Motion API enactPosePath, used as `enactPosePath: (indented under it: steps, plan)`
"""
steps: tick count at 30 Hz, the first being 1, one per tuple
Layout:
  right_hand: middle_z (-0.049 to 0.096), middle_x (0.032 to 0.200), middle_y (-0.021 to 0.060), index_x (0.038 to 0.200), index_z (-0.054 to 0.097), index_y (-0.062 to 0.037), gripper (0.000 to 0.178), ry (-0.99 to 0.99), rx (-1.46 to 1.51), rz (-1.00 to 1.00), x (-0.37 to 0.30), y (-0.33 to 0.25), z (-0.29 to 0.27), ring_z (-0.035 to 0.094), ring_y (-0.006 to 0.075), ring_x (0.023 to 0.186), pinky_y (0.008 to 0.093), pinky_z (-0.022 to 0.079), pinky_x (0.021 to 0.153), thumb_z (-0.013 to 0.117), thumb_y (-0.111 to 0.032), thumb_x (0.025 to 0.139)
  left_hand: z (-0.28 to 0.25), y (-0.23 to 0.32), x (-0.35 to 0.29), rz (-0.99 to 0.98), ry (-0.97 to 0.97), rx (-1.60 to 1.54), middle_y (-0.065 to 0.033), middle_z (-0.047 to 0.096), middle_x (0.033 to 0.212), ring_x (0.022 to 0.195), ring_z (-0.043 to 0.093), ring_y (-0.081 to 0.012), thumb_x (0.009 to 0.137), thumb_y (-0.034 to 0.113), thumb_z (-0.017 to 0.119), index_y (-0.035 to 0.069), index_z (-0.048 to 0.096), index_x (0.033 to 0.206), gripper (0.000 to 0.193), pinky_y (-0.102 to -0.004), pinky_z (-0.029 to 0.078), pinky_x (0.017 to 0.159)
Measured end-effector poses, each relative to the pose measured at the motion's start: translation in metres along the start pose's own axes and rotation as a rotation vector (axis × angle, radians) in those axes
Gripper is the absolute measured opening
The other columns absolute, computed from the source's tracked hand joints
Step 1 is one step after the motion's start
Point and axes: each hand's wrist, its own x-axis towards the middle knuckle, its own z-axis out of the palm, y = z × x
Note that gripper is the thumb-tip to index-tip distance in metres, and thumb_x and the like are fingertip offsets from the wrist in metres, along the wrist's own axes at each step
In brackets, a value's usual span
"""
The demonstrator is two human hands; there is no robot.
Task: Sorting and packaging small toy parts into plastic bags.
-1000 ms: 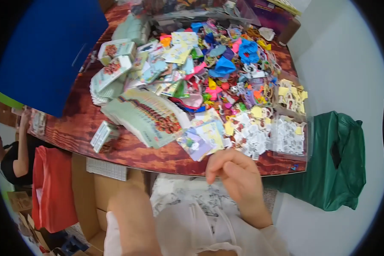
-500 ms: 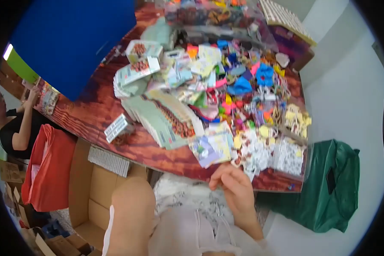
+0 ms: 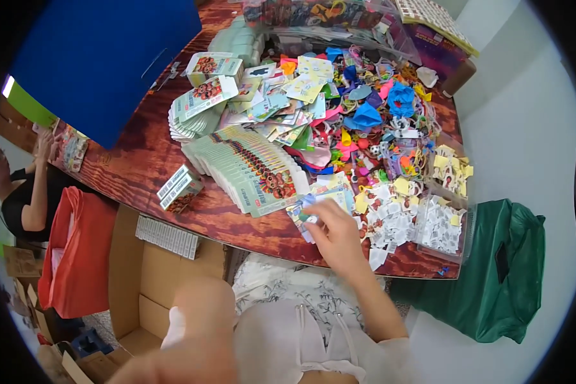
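My right hand (image 3: 336,233) reaches over the table's front edge with thumb and fingers closed in a pinch. Between them is a small purple-blue printed card (image 3: 309,200), partly covered by the fingers, at a little pile of cards (image 3: 329,186). Just left of that hand spreads a fanned row of pale green printed boxes (image 3: 246,168). Beyond the cards lies a heap of small colourful toys (image 3: 365,121). White paper slips (image 3: 390,221) lie to the right of the hand. My left arm (image 3: 205,307) is blurred at the lower edge, and its hand is out of sight.
A blue panel (image 3: 102,57) rises at the far left. An open cardboard box (image 3: 125,269) stands below the table's front edge, beside a red bag (image 3: 80,256). A green bag (image 3: 505,269) sits at the right. Another person (image 3: 32,185) works at the left.
My right hand has moved up and left onto the small card pile, and its fingers have closed on a card. My left arm has swung down toward the lower left.
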Motion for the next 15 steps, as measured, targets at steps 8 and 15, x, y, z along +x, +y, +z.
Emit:
enactPosePath:
  steps: [8,15]
  plan:
    - [0.046,0.146,0.015,0.142,0.046,-0.0049,0.074,0.008,-0.473,-0.259,0.055,0.035,0.032,0.06,0.0338,0.111,0.042,0.056,0.083,0.074,-0.004,0.074,-0.099,0.066,-0.143,-1.526,-0.637,0.867,-0.014,0.067,0.096,0.085,0.063,-0.0259,0.089,-0.003,0.063,-0.001,0.065,0.103,0.014,-0.0371,0.05,0.08]
    - [0.049,0.109,0.0137,0.137,0.049,-0.0041,0.064,-0.041,-0.508,-0.306,0.081,0.035,0.032,0.059,0.0324,0.099,0.0413,0.054,0.074,0.072,-0.003,0.077,-0.141,0.091,-0.188,-1.524,-0.974,1.004,-0.0148,0.061,0.109,0.101,0.056,-0.0348,0.084,0.002,0.068,0.001,0.063,0.105,0.022,-0.0433,0.047,0.085]
